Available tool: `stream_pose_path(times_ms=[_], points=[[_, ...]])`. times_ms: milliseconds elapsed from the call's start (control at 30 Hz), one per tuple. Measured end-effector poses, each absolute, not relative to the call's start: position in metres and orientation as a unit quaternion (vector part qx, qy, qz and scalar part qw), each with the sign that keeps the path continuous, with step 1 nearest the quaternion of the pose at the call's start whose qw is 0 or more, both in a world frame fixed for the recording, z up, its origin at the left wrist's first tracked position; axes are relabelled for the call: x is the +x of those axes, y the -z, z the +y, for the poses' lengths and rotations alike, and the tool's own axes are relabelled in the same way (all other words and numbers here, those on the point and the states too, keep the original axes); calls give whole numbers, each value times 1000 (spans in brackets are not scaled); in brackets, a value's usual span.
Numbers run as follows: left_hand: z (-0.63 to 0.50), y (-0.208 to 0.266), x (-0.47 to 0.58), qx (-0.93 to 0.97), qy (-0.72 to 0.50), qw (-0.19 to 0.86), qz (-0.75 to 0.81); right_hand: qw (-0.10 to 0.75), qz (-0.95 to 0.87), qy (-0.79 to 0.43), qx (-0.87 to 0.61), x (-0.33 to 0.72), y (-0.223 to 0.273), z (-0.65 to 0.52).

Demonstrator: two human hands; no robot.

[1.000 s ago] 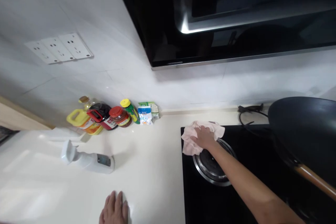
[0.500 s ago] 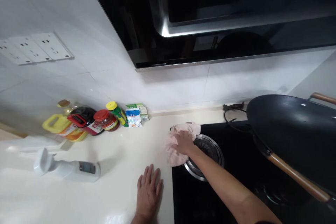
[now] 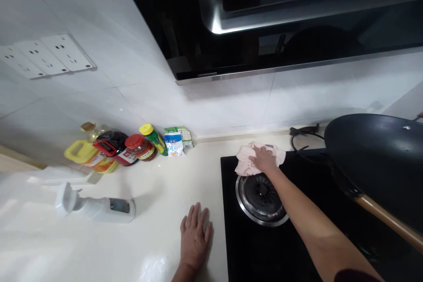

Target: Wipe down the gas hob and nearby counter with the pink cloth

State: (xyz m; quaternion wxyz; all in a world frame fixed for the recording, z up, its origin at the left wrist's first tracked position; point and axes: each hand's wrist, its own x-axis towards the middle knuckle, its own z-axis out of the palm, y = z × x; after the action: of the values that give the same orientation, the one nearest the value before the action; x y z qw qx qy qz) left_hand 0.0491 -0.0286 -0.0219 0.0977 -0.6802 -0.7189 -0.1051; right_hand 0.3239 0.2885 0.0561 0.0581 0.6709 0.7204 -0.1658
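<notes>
My right hand (image 3: 265, 159) presses a crumpled pale pink cloth (image 3: 246, 161) onto the back left part of the black stove top (image 3: 254, 255). The cloth lies at the far edge of the round burner (image 3: 262, 198) and covers a bit of its metal ring. Flat on the white counter (image 3: 158, 238), just left of the stove, rests my left hand (image 3: 194, 238) with its fingers stretched out and nothing in it.
A large black wok (image 3: 376, 154) with a wooden handle (image 3: 390, 216) occupies the stove's right side. Along the wall stand a red-lidded jar (image 3: 141, 147), several bottles and seasoning packets (image 3: 174, 144). A white spray bottle (image 3: 99, 209) lies on the counter. The range hood (image 3: 264, 64) hangs above.
My right hand has moved the cloth right and back, from the burner's left side and the counter edge to its far side. More of the burner shows. The left hand stays flat on the counter.
</notes>
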Motion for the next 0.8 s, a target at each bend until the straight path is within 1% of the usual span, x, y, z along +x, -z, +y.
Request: stream_pose_path(times_ms=[133,300,400,633,800], points=[[-29,21,50,-678,103,95,-721,56,715,164,677,304,-60,277],[-28,21,49,-677,100,86,-724,24,794,179,580,245,-61,236],[-27,22,48,-677,100,92,-724,4,827,177,534,226,-60,200],[-26,22,49,-676,98,92,-725,-5,873,167,457,240,-60,119],[-26,19,50,-678,98,89,-723,3,878,177,445,269,-51,67]])
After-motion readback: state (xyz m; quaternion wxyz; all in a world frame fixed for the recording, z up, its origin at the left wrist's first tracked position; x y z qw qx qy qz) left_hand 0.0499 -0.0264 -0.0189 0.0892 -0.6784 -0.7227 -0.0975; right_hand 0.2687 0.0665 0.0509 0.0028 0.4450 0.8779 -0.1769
